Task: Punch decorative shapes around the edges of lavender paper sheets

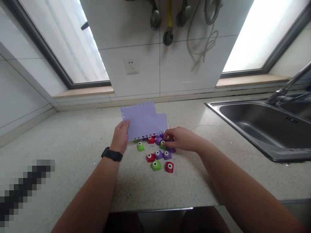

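My left hand [120, 134] pinches the left edge of a light purple paper sheet [142, 121], thumb on top. Small shapes are punched along its left, top and bottom edges. More purple paper [162, 120] shows at its right; whether it is a separate sheet I cannot tell. My right hand [179, 138] has its fingers closed around a green craft punch [163, 144] near the sheet's lower right corner. Several other punches lie about, among them a red punch [169, 167], a green punch [156, 165] and a purple punch [167, 155]. The sheet partly covers some of them.
Small purple paper bits [176, 173] lie on the speckled countertop [131, 184]. A steel sink [252, 126] with a faucet [279, 94] is on the right. Behind stands a tiled wall with a socket [131, 66], pipe fittings and a hanging cord [204, 51].
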`<state>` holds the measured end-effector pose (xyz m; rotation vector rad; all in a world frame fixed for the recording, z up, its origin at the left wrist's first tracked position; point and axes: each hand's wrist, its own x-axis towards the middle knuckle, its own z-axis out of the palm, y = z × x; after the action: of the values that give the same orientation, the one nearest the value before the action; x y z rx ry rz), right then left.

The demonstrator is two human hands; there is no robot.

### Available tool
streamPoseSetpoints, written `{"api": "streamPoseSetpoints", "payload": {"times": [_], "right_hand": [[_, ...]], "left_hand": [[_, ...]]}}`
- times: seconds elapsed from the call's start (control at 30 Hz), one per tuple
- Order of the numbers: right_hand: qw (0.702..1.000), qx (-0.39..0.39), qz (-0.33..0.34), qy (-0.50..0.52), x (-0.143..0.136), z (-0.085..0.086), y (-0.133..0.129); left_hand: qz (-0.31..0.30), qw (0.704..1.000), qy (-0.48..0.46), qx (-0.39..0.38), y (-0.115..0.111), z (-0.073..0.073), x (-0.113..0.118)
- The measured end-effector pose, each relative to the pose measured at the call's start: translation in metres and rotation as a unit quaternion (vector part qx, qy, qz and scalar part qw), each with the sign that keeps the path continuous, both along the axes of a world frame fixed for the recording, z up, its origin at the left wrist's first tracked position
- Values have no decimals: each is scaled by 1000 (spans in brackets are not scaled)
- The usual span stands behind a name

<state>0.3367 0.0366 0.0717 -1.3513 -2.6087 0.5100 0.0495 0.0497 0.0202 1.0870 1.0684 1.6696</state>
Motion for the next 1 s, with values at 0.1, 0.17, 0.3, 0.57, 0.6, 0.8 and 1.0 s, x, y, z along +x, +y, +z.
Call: {"api": "streamPoseSetpoints", "payload": {"times": [0.1, 0.17, 0.3, 0.57, 0.6, 0.8, 1.0], "right_hand": [[999, 16, -11, -25, -6, -7, -1], [999, 26, -15, -45, -8, -10, -2], [997, 34, -20, -60, -9, -12, -1], [1000, 26, -15, -7, -11, -5, -5], [1000, 22, -14, 9, -10, -4, -5], [986, -6, 4, 169, -3, -4, -1], [905, -149, -38, 396, 6, -3, 6]], "left_hand": [[-6, 1000, -1, 2, -1, 0, 1], [-6, 1000, -4, 3, -1, 0, 1], [0, 1000, -7, 2, -1, 1, 1], [-6, 1000, -14, 3, -2, 3, 1], [-6, 1000, -14, 4, -2, 3, 1], [-1, 1000, -11, 8, -1, 3, -1], [9, 1000, -6, 12, -1, 1, -3]]}}
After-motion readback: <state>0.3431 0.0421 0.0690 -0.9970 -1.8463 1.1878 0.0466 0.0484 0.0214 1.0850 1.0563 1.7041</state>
